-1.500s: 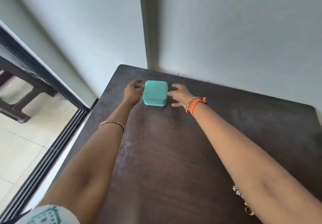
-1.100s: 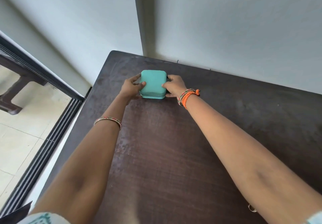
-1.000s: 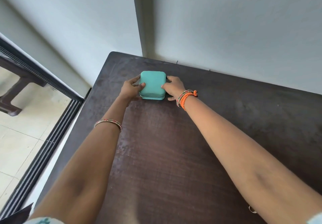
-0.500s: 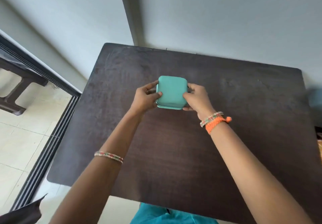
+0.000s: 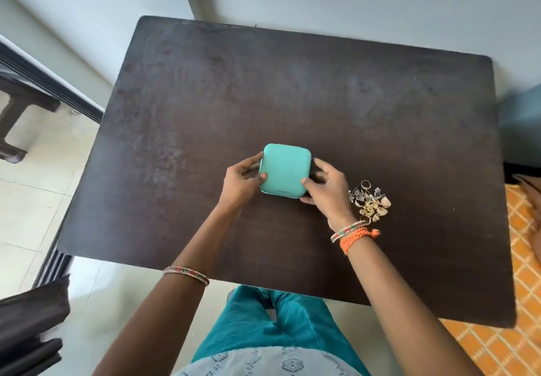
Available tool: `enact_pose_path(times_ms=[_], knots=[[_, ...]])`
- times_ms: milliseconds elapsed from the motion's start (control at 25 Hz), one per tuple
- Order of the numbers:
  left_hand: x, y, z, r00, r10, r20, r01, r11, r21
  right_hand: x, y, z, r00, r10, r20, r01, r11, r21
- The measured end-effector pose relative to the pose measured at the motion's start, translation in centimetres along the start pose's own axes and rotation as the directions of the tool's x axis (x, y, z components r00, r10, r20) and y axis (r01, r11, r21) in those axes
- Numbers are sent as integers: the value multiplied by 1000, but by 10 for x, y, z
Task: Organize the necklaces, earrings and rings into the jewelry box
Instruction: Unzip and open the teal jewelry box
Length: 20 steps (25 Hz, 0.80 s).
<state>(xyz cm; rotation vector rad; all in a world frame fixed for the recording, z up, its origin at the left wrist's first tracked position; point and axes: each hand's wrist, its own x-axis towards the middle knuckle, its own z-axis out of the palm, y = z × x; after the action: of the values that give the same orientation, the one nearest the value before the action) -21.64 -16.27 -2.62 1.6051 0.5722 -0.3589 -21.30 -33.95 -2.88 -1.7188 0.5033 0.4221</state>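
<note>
A closed teal jewelry box (image 5: 284, 174) with rounded corners is at the middle of the dark wooden table (image 5: 205, 97). My left hand (image 5: 240, 183) grips its left side, thumb on the lid's edge. My right hand (image 5: 328, 191) grips its right side, thumb on the near right corner. A small heap of jewelry (image 5: 369, 200), silver and gold pieces with a ring on top, lies on the table just right of my right wrist.
The table stands against a pale wall, with a tiled floor (image 5: 26, 200) and a sliding door track to the left. An orange patterned cloth (image 5: 521, 287) lies past the right edge. My legs in teal trousers (image 5: 263, 326) are at the near edge.
Both hands reached the box at the far left corner, took hold of it and drew it back to the table's middle. The view tilted down, bringing the jewelry heap into sight.
</note>
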Motion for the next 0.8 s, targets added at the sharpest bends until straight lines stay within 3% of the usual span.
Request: enact_pose_path(times_ms=[160, 240, 320, 440, 640, 800], knots=[[3, 4, -4, 997, 77, -6, -72, 954, 290, 10, 5, -10, 998, 3, -56, -3, 1000, 8], [-2, 11, -4, 960, 279, -1, -230, 792, 566, 25, 0, -20, 985, -133, -112, 119, 985, -126], [-4, 20, -1, 901, 397, 176, -394, 577, 715, 40, -13, -27, 962, -271, -37, 249, 923, -294], [-3, 25, 2, 907, 194, 373, -420, 432, 798, 56, -26, -28, 903, -356, 242, 430, 724, -539], [-9, 32, 11, 947, 98, 306, -320, 386, 865, 74, -39, -26, 841, -247, 481, 520, 613, -595], [-12, 37, 15, 955, 77, 286, -295, 342, 892, 84, -56, -34, 825, -144, 546, 525, 550, -649]])
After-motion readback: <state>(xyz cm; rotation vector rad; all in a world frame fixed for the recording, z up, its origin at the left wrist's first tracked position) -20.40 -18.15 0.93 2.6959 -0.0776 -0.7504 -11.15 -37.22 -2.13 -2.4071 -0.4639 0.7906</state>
